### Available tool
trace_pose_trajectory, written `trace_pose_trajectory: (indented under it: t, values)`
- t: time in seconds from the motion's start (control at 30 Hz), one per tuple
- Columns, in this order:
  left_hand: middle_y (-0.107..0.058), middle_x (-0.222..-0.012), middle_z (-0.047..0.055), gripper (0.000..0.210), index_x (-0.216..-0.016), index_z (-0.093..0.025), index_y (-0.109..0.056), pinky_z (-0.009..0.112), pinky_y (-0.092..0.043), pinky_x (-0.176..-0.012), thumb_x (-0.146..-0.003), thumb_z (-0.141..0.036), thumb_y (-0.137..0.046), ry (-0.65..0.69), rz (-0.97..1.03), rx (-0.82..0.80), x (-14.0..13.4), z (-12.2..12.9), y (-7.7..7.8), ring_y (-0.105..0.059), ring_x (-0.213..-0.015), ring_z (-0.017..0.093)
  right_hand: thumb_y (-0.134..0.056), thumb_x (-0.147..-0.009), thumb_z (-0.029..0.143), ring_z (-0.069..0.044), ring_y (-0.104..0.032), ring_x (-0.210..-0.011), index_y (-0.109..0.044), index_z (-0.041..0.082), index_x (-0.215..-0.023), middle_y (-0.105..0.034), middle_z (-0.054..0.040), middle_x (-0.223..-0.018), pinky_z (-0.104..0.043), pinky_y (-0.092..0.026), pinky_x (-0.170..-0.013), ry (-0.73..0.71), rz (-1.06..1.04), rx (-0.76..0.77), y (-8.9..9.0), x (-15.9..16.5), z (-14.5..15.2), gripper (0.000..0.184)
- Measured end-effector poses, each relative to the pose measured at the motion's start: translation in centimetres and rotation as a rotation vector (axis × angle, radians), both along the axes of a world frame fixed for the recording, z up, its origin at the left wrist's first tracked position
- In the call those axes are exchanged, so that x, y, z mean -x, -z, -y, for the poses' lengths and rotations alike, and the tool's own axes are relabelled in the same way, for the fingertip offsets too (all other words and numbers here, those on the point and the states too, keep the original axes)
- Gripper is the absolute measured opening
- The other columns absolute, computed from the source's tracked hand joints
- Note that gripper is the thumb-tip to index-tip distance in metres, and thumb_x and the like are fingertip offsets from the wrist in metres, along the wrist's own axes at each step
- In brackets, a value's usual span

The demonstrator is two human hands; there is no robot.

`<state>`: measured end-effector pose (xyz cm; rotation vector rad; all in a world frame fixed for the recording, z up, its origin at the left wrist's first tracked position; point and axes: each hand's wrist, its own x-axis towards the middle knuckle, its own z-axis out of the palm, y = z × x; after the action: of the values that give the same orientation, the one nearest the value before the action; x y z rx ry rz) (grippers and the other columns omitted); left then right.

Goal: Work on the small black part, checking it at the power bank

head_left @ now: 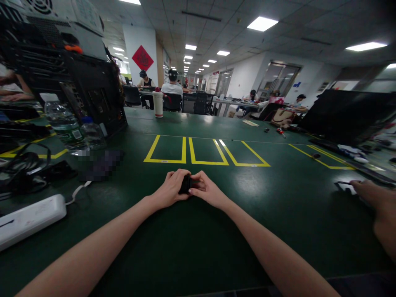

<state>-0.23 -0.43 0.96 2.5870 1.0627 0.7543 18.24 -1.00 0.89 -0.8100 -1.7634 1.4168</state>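
Note:
Between my two hands, just above or on the green table [173, 247], is a small black object [185, 185]; its kind I cannot make out. My left hand [173, 185] is closed round its left side, with the fingers over the top. From the right, my right hand [206, 189] grips it, the thumb in front and the fingers behind. Much of the object is hidden by the fingers. Beyond my hands, several yellow tape frames [186, 150] are marked on the tabletop.
At left are a white power strip [37, 216], black cables [27, 169], plastic bottles [66, 123] and an opened computer case [93, 90]. A tumbler [157, 103] stands at the far edge. To the right are a monitor [352, 117] and another person's hand [369, 194] holding a thin dark tool.

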Motion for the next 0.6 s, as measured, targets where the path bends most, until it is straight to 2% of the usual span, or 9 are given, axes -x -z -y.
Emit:
trace_pose_trajectory:
  t: [0.13, 0.37, 0.5, 0.6]
  values:
    - [-0.045, -0.110, 0.006, 0.048, -0.115, -0.023, -0.032, 0.042, -0.030, -0.094, -0.075, -0.028, -0.058, 0.001, 0.005, -0.007, -0.05, 0.01, -0.04, -0.045, -0.104, 0.023, -0.057, -0.077, 0.024, -0.015, -0.058, -0.090, -0.045, 0.021, -0.093, -0.053, -0.0004, -0.095, -0.034, -0.050, -0.078, 0.055, 0.005, -0.025, 0.48, 0.23, -0.27, 0.020]
    - [-0.045, -0.112, 0.006, 0.047, -0.116, -0.023, -0.031, 0.042, -0.030, -0.094, -0.076, -0.027, -0.057, 0.009, -0.003, 0.008, -0.03, 0.45, -0.82, -0.046, -0.104, 0.023, -0.058, -0.076, 0.023, -0.017, -0.055, -0.098, -0.045, 0.021, -0.102, -0.052, -0.0041, -0.106, -0.038, -0.046, -0.087, 0.108, 0.058, -0.035, 0.29, 0.23, -0.29, 0.029]
    - [-0.045, -0.112, 0.006, 0.047, -0.116, -0.023, -0.031, 0.043, -0.029, -0.094, -0.076, -0.026, -0.056, 0.010, -0.006, 0.011, -0.01, 0.50, -0.85, -0.046, -0.104, 0.023, -0.059, -0.075, 0.022, -0.018, -0.054, -0.100, -0.046, 0.020, -0.098, -0.051, -0.0029, -0.104, -0.039, -0.046, -0.088, 0.058, 0.056, -0.023, -0.03, 0.01, -0.21, 0.026]
    - [-0.045, -0.111, 0.006, 0.050, -0.116, -0.022, -0.031, 0.043, -0.029, -0.094, -0.074, -0.024, -0.058, -0.003, -0.001, -0.007, -0.10, 0.21, -0.34, -0.046, -0.104, 0.023, -0.063, -0.071, 0.018, -0.018, -0.054, -0.102, -0.043, 0.021, -0.096, -0.051, -0.0014, -0.102, -0.038, -0.045, -0.089, 0.008, 0.008, -0.011, 0.05, -0.08, -0.18, 0.032]
